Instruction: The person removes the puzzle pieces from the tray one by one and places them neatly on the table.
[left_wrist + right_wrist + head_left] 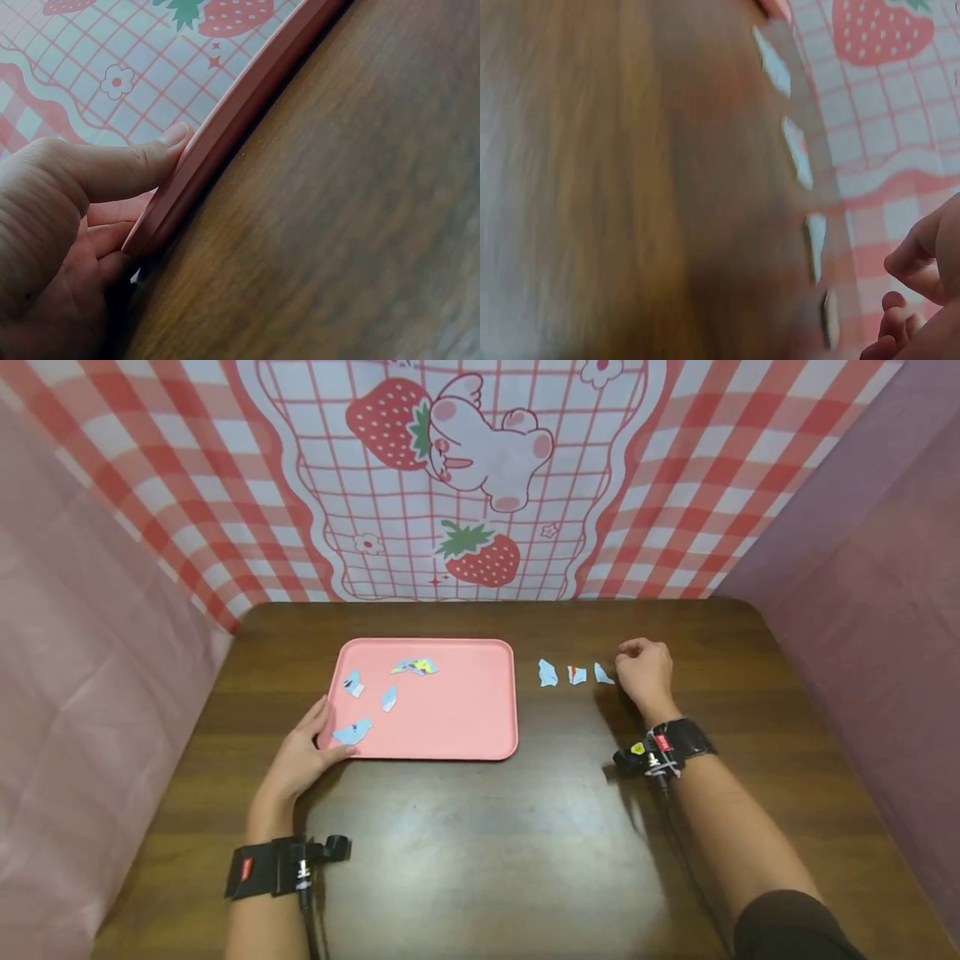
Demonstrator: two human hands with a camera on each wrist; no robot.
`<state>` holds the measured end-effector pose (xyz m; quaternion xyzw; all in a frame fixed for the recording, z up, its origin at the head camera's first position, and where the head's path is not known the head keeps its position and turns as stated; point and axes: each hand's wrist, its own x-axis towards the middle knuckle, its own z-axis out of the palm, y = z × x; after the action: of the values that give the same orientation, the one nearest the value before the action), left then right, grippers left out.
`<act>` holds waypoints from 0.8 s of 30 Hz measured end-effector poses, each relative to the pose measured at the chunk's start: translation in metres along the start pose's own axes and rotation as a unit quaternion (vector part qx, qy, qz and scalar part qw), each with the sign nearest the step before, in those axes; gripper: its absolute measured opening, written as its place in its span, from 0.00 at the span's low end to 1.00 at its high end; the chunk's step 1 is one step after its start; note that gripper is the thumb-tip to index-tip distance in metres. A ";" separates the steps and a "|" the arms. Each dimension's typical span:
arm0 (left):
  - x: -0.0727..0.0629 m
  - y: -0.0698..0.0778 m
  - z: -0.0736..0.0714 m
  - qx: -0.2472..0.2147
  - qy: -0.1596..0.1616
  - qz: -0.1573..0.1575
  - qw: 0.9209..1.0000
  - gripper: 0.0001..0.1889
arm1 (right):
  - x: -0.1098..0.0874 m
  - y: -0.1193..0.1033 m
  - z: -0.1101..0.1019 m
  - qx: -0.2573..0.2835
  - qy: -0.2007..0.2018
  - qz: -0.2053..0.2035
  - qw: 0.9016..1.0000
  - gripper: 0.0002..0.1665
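A pink tray (442, 727) lies at the left with several torn, light-blue printed paper pieces on it, one of them marked with yellow (420, 667). My left hand (300, 756) holds the tray's near left corner, thumb along the rim (202, 142) and fingers round the side. To the tray's right, three torn pieces form a row: a blue one (548, 673), one with red (577, 675) and a narrow one (603, 674). My right hand (648, 672) is just beyond the row, fingers loosely bent and holding nothing. The right wrist view shows a fourth piece (831, 319) beside its fingertips.
The brown wooden table (480, 843) carries everything. A red-checked cloth with strawberries (480, 560) hangs along its back edge, and pink cloth (847, 593) hangs at the sides. Cables run from both wrist cameras along the forearms.
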<state>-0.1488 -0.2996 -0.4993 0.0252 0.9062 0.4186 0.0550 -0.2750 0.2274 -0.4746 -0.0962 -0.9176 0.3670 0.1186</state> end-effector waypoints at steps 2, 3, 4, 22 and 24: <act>-0.001 -0.001 -0.001 -0.001 0.001 0.000 1.000 0.52 | -0.002 -0.009 0.005 0.003 0.001 -0.016 1.000 0.16; -0.001 -0.001 -0.001 -0.003 0.001 -0.002 1.000 0.52 | -0.003 -0.015 0.008 0.007 0.001 -0.023 1.000 0.17; -0.002 -0.001 -0.001 -0.003 0.001 -0.003 1.000 0.52 | -0.005 -0.021 0.011 0.011 0.001 -0.032 0.999 0.17; -0.003 0.000 0.000 -0.018 -0.003 -0.014 1.000 0.52 | -0.046 -0.125 0.068 0.059 -0.112 -0.124 0.984 0.14; -0.003 0.000 0.000 -0.018 -0.003 -0.014 1.000 0.52 | -0.048 -0.131 0.077 0.059 -0.124 -0.127 0.982 0.14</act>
<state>-0.1457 -0.3002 -0.4989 0.0122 0.8984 0.4343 0.0640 -0.2630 0.0716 -0.4443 0.0747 -0.9069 0.4110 0.0553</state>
